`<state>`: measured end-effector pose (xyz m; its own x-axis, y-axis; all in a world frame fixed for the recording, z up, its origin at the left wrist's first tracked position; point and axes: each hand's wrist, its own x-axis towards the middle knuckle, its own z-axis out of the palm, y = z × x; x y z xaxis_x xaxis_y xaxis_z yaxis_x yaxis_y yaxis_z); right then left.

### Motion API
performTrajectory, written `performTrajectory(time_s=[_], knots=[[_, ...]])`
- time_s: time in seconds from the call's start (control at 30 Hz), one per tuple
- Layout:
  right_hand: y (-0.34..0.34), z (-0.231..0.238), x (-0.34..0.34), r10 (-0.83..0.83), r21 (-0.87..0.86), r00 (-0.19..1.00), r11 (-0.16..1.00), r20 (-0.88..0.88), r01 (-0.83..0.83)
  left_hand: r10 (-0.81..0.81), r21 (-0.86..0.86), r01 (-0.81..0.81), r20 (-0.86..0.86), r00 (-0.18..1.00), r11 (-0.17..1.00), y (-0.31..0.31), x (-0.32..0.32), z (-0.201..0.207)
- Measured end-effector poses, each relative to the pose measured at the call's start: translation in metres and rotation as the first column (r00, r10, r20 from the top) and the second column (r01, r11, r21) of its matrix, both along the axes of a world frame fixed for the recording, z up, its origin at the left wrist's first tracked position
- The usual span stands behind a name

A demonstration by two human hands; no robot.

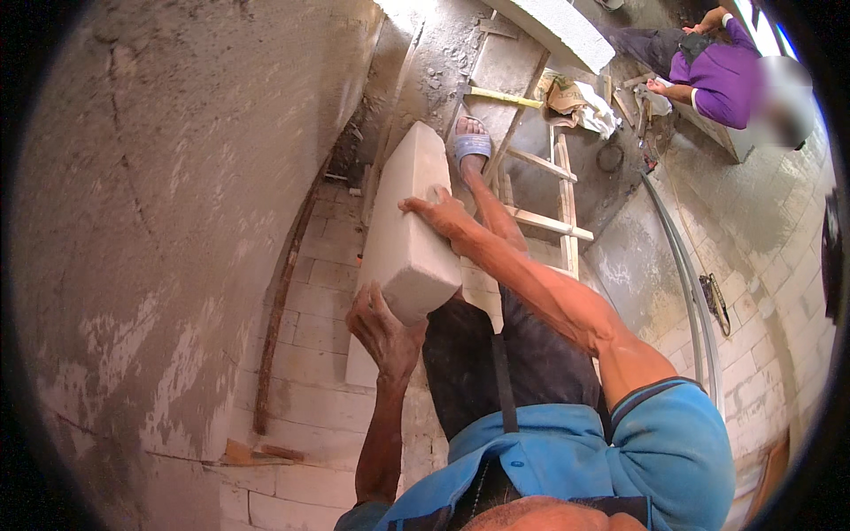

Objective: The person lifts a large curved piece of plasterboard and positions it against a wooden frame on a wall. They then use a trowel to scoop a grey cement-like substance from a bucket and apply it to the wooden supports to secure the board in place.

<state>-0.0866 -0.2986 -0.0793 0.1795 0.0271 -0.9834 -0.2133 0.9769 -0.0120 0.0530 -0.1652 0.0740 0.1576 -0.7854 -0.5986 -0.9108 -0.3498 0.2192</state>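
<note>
A long, pale concrete block (398,230) is tilted in front of my legs, its near end toward me. My left hand (387,332) grips the lower left corner of that near end, fingers curled against the side. Farther up, my right hand (440,217) clasps the right side, with thumb and fingers spread over the top edge. The underside of the block is hidden, so I cannot tell whether anything supports it. Past its far end my sandalled foot (474,142) rests on a board.
A yellow-handled hammer-like tool (505,96) lies beyond my foot. To the right stands a wooden ladder (567,199), with crumpled sacks (580,104) near it. Another white block (567,35) juts in above. A co-worker in purple (722,84) is at far right. Metal rails (691,274) lean nearby; a plastered wall (168,221) fills the left.
</note>
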Motion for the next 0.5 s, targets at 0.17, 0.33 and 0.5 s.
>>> performTrajectory(time_s=[0.17,0.33,0.5], knots=[[-0.031,-0.001,0.01,0.16,-0.038,0.987,0.986,-0.034,-0.161,0.067,-0.032,-0.067,0.02,0.998,0.997,-0.016,-0.003,0.014],[-0.051,-0.023,0.029,0.232,-0.09,0.953,0.963,-0.193,-0.252,0.114,0.023,-0.114,0.005,0.994,0.993,-0.045,0.009,0.005],[-0.081,-0.006,0.046,0.303,-0.133,0.949,0.94,-0.088,-0.313,0.193,0.057,-0.192,-0.002,0.981,0.98,-0.057,0.029,-0.004]])
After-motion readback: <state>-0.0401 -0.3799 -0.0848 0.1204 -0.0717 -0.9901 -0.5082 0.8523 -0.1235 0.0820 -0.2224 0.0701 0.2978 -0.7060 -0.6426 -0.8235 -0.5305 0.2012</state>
